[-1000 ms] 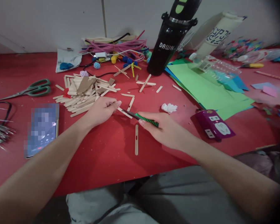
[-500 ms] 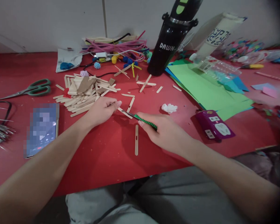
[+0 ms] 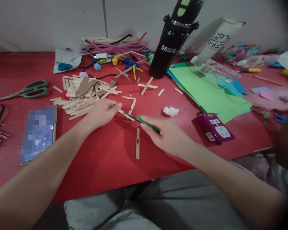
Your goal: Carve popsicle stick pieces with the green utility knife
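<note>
Red table [image 3: 105, 163]: left hand [image 3: 102, 111] pinches a stick [image 3: 124, 114], right hand [image 3: 169, 136] grips knife [image 3: 147, 124] (green-handled).

Stick pile [image 3: 83, 95] behind L hand [image 3: 101, 113]; scissors [image 3: 26, 92] left; bottle [image 3: 171, 48] behind-right.

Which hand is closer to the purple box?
Right. The right hand, gripping a green-handled tool, lies just left of the purple box; the left hand, pinching a wooden stick, is farther left.
</note>
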A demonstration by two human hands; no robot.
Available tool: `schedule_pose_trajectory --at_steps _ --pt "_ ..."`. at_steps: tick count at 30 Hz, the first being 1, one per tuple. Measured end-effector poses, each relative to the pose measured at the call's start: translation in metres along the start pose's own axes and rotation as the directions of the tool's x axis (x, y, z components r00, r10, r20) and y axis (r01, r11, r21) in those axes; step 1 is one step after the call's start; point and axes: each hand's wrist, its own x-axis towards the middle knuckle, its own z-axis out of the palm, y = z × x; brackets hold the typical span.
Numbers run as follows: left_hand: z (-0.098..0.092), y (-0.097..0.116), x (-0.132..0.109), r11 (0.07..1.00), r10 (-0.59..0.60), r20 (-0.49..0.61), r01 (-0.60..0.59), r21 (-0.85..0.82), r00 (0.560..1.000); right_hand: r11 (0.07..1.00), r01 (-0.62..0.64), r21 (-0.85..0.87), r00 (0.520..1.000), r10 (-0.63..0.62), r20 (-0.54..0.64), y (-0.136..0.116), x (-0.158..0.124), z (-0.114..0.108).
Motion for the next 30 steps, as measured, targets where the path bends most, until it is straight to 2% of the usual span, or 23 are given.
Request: schedule_pose_trajectory --at_steps 1,3,8,10,14,16,20,25,27,30 --pt "0.0 0.0 0.0 1.0 0.008 -0.008 -0.007 0.007 1.0 0.999 0.003 0.044 1.0 -0.003 0.009 0.001 0.0 0.0" --pt "0.0 0.0 0.0 1.0 0.02 -0.017 -0.02 0.015 1.0 1.0 0.005 0.014 1.0 -0.005 0.004 0.0 -0.001 0.001" --pt "0.002 -0.001 0.001 1.0 0.029 -0.003 -0.029 -0.001 1.0 0.949 -0.014 -0.314 1.0 0.01 -0.013 -0.007 -0.005 0.002" --pt "0.002 -0.001 0.0 1.0 0.027 -0.002 -0.027 -0.007 1.0 0.96 -0.01 -0.279 1.0 0.007 -0.011 -0.008 -0.005 0.0" --pt "0.001 0.0 0.0 1.0 0.03 -0.003 -0.03 -0.004 1.0 0.999 0.004 -0.051 1.0 -0.003 0.026 -0.006 -0.003 -0.004" --pt "0.0 -0.001 0.0 0.999 0.041 -0.009 -0.041 0.005 0.999 0.998 -0.01 -0.068 1.0 0.011 0.016 -0.007 -0.003 -0.004" --pt "0.001 -0.002 0.0 0.999 0.05 -0.026 -0.05 0.016 0.998 0.977 -0.042 -0.207 0.999 0.043 0.003 -0.009 -0.004 -0.001" --pt "0.001 0.0 0.0 0.999 0.05 -0.03 -0.049 0.021 0.998 0.999 -0.036 0.019 0.999 0.035 0.039 -0.007 -0.001 -0.004" --pt "0.001 0.002 0.0 0.999 0.049 -0.036 -0.048 0.022 0.998 0.998 -0.042 -0.054 0.999 0.043 0.033 -0.008 -0.001 -0.005" --pt "0.001 0.002 -0.001 0.999 0.051 -0.04 -0.05 0.021 0.998 0.967 -0.043 -0.249 0.998 0.051 0.025 -0.009 -0.004 -0.004"
